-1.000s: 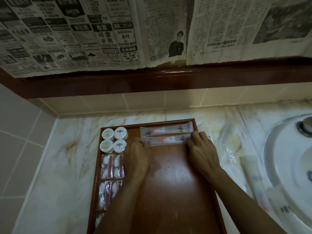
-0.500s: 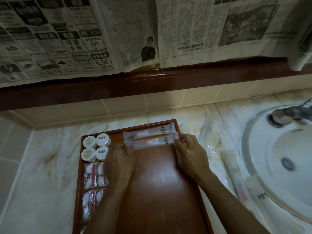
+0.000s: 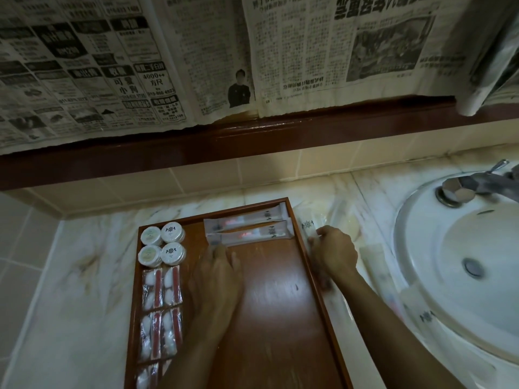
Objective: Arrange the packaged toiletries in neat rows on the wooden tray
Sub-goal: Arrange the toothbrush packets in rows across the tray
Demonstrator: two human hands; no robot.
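Since half a second ago my right hand [image 3: 334, 252] has left the end of the lower long sachet [image 3: 248, 235] and gone past the right rim of the wooden tray [image 3: 318, 279] onto the marble counter [image 3: 84, 276], where its curled fingers pinch a clear packet [image 3: 310, 230] bearing a dark crest; my left hand [image 3: 217, 276] stays on the tray, fingers extended and relaxed, tips at the left end of that sachet, gripping nothing. Item: two long sachets, the upper one [image 3: 247, 219] parallel and just behind the lower, both against the tray's back rim, right ends close to the right rim. Item: four round white tubs [image 3: 162, 244], two by two, back left corner; two lids carry a dark emblem, wording too small to read. Item: clear packs with red sticks and white balls [image 3: 161, 287], in pairs down the left rim. Open room: the tray's middle and right floor, bare wood. More clear packets [image 3: 376, 265] lie between tray and white basin [image 3: 460, 276], tap [image 3: 477, 185] at its back. Above, a dark wooden ledge [image 3: 252, 136] over beige tiles; newspaper sheets [image 3: 126, 66] in Chinese print hang from it, "4000++" legible.
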